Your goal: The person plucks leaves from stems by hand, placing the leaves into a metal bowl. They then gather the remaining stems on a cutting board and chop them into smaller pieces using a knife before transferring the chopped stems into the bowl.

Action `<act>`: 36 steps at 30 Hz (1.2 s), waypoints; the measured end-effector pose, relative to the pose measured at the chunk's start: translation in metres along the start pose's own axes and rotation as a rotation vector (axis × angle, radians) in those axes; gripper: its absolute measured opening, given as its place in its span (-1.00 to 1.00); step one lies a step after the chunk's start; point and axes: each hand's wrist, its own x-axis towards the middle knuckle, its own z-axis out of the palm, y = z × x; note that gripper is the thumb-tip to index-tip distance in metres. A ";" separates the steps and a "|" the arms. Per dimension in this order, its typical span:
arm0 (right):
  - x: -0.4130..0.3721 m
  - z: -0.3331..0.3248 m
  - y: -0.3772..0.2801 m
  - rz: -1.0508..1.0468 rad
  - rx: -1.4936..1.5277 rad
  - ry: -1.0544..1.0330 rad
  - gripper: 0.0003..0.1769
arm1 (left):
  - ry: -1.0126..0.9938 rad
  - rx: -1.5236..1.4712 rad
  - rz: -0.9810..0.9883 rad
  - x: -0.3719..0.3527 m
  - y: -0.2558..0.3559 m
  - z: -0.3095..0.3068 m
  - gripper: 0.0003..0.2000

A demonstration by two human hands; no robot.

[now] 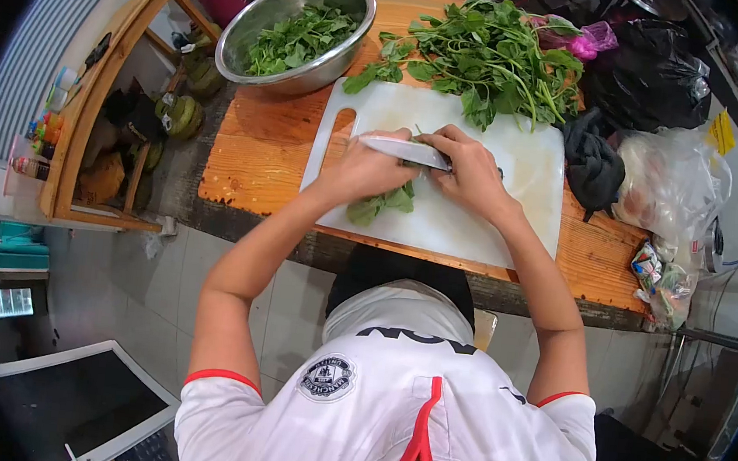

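My right hand (472,180) is closed on a knife (407,150), its blade pointing left across the fingers of my left hand. My left hand (367,167) is closed around a small bunch of leafy greens (382,205), whose leaves hang out below it. Both hands are close together over a white cutting board (529,205). Behind the board lies a large heap of leafy greens (498,62) with long stems, some of it resting on the board's back edge. At the back left, a steel bowl (226,58) holds more loose leaves.
The wooden table (249,150) carries everything. On the right are a black plastic bag (650,79), a dark cloth-like bundle (593,162), a clear plastic bag (676,183) and a pink bag (587,41). A wooden cabinet (67,151) stands left of the table.
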 end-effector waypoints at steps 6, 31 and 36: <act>-0.003 0.004 0.011 -0.004 0.016 -0.021 -0.49 | 0.259 0.170 0.059 -0.017 0.012 0.030 -0.58; -0.006 -0.031 0.040 0.051 -0.045 0.001 -0.70 | 0.524 0.180 0.158 -0.022 0.021 0.056 -0.60; -0.007 -0.045 0.032 0.170 -0.003 -0.089 -0.73 | 0.519 0.139 0.144 -0.022 0.021 0.056 -0.61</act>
